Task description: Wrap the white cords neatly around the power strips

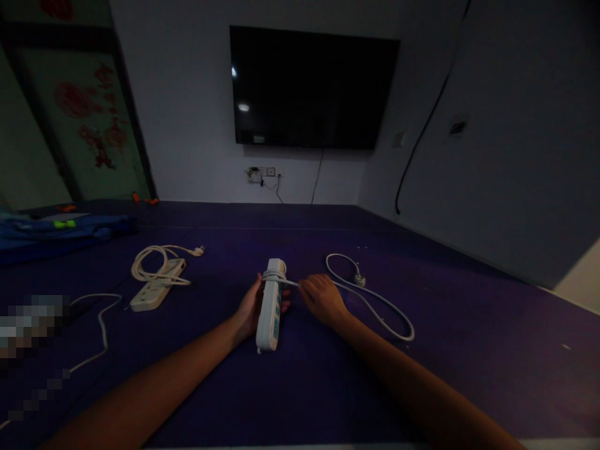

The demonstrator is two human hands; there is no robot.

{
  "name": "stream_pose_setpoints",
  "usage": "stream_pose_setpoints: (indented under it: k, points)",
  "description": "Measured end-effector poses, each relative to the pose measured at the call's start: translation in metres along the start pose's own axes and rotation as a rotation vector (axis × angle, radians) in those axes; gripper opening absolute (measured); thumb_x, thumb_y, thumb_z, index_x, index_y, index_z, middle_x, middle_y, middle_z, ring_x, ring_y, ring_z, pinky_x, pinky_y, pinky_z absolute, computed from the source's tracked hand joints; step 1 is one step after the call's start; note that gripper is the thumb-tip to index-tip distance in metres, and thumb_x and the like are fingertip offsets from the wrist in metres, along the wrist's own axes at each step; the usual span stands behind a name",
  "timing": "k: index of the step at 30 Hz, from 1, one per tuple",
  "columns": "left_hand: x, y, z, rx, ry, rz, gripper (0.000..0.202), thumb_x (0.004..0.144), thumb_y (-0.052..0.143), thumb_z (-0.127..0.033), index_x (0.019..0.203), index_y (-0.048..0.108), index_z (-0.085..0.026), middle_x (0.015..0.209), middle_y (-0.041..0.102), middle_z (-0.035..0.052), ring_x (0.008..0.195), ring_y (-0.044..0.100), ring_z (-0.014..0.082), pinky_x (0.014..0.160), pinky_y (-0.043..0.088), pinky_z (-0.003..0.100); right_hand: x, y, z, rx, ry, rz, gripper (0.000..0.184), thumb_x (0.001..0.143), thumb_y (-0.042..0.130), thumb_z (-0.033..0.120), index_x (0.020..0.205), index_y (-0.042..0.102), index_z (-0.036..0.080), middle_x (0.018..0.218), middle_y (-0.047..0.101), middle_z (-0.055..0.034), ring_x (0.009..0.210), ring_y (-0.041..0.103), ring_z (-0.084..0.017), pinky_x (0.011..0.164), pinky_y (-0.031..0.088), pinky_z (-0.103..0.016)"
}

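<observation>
My left hand (252, 307) is wrapped round a white power strip (269, 312), which stands tilted with its blue-marked sockets facing right. Several turns of white cord (274, 275) circle the strip near its upper end. From there the cord runs right into my right hand (323, 299), whose fingers are closed on it. Past that hand the cord (404, 322) lies in a wide loop on the purple surface and ends in a plug (359, 279).
A second power strip (149, 296) lies to the left, its coiled cord on top and its plug (199, 251) pointing right. Farther left are a thin white cable (104, 331), a pixelated patch and blue cloth (60, 232). A television (314, 87) hangs on the far wall.
</observation>
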State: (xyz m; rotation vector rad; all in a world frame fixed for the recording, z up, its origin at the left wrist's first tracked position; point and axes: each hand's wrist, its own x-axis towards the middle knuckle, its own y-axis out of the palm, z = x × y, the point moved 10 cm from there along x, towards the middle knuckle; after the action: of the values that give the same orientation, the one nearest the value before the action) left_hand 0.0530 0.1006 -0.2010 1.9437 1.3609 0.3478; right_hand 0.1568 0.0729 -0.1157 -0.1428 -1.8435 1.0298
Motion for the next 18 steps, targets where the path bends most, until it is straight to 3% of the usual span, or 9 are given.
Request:
stream_pose_setpoints:
  k: [5,9,13,18]
  points:
    - [-0.001,0.001,-0.003,-0.037,0.013,-0.013,0.046,0.083,0.048,-0.051,0.099,0.062,-0.010,0.068,0.065,0.0082,0.057,0.061,0.0182,0.057,0.049,0.029,-0.003,0.003,0.000,0.066,-0.090,0.024,0.019,0.087,0.043,0.020,0.079,0.059,0.016,0.075,0.058,-0.0056,0.071,0.049,-0.017,0.070,0.033,-0.029]
    - [-0.002,-0.001,-0.001,-0.001,0.018,-0.030,0.035,0.082,0.054,-0.044,0.090,0.064,-0.012,0.058,0.061,0.0041,0.050,0.057,0.0151,0.053,0.044,0.025,-0.005,0.008,-0.006,0.084,-0.082,0.083,0.015,0.082,0.046,0.019,0.074,0.059,0.016,0.073,0.058,-0.0052,0.071,0.049,-0.017,0.070,0.033,-0.030]
    - [-0.002,-0.002,0.003,0.027,0.005,-0.032,0.033,0.081,0.057,-0.043,0.085,0.064,-0.011,0.057,0.061,0.0044,0.049,0.056,0.0147,0.051,0.043,0.025,-0.003,0.015,-0.014,0.056,-0.024,0.166,0.014,0.079,0.047,0.018,0.073,0.060,0.016,0.073,0.059,-0.0051,0.072,0.051,-0.017,0.072,0.034,-0.031]
    - [-0.001,0.001,0.001,0.005,0.016,-0.015,0.039,0.084,0.050,-0.043,0.094,0.064,-0.009,0.067,0.067,0.0077,0.053,0.059,0.0156,0.054,0.045,0.026,-0.002,0.020,-0.015,-0.027,0.014,0.238,0.013,0.077,0.049,0.020,0.070,0.060,0.017,0.072,0.061,-0.0052,0.074,0.054,-0.018,0.078,0.035,-0.033]
